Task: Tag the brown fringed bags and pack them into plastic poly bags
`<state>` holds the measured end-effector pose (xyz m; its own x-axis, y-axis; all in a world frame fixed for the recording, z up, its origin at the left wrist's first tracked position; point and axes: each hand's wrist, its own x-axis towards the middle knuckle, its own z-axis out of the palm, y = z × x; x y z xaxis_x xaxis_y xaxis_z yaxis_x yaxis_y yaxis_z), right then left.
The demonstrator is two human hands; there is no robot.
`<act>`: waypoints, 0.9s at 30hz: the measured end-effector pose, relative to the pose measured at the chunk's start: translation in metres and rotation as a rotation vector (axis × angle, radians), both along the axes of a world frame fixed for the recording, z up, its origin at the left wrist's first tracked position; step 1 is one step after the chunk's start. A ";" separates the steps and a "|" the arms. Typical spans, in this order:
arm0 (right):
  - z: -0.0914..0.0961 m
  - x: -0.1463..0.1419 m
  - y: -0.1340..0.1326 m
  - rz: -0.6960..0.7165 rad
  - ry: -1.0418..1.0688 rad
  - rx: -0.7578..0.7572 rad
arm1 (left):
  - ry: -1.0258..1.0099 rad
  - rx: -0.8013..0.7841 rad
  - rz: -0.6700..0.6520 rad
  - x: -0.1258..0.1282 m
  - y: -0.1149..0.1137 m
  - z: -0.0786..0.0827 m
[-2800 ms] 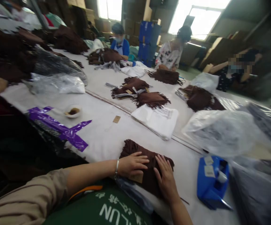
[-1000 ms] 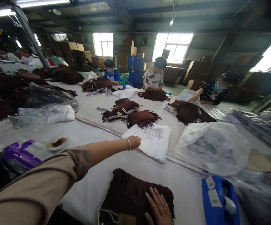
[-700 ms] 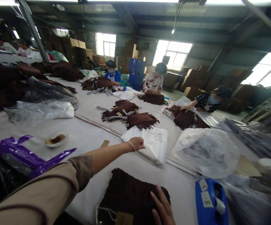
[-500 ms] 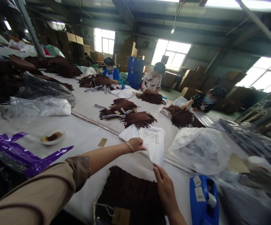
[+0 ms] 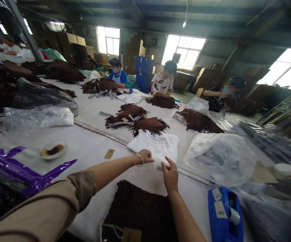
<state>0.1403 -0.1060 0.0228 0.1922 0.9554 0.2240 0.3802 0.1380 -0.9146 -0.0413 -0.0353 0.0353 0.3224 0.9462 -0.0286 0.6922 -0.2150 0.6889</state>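
My left hand (image 5: 145,156), with a bangle at the wrist, is closed and pinches the near edge of a white printed plastic bag (image 5: 161,144) lying flat on the table. Beside it on the right, my right hand (image 5: 170,173) reaches over the same edge with thumb and forefinger apart. Whether its fingertips touch the plastic I cannot tell. Directly below both hands lies a folded dark brown fringed textile (image 5: 140,205). A brown card tag (image 5: 132,234) on a pale string rests on its near part.
Beyond the bag lie brown fringed pieces (image 5: 149,124). A clear bag of crumpled plastic (image 5: 218,158) and a blue tape dispenser (image 5: 222,215) stand right. A small dish (image 5: 53,150) and purple-black packaging (image 5: 34,173) sit left. Several co-workers are across the table (image 5: 95,117).
My right hand has moved forward from beside the brown textile to the bag's edge, its fingers parting. My left hand stays at the bag. The right co-worker's hand has left the brown pile.
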 end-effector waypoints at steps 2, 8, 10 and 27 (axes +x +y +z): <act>0.000 -0.003 0.001 0.077 -0.065 0.024 | -0.067 -0.021 0.041 0.008 0.001 -0.006; -0.019 0.007 0.017 0.219 -0.191 -0.028 | -0.293 -0.078 0.294 0.002 0.016 -0.016; -0.028 0.010 0.019 0.221 -0.211 -0.047 | -0.374 -0.078 0.418 -0.004 0.025 -0.017; 0.005 0.026 0.026 -0.049 -0.146 0.026 | -0.581 0.081 0.880 -0.027 0.064 0.011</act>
<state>0.1659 -0.0805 0.0277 0.2014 0.9392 0.2779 0.5160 0.1395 -0.8452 -0.0685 0.0285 0.0465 -0.5342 0.8452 -0.0163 0.1951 0.1420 0.9704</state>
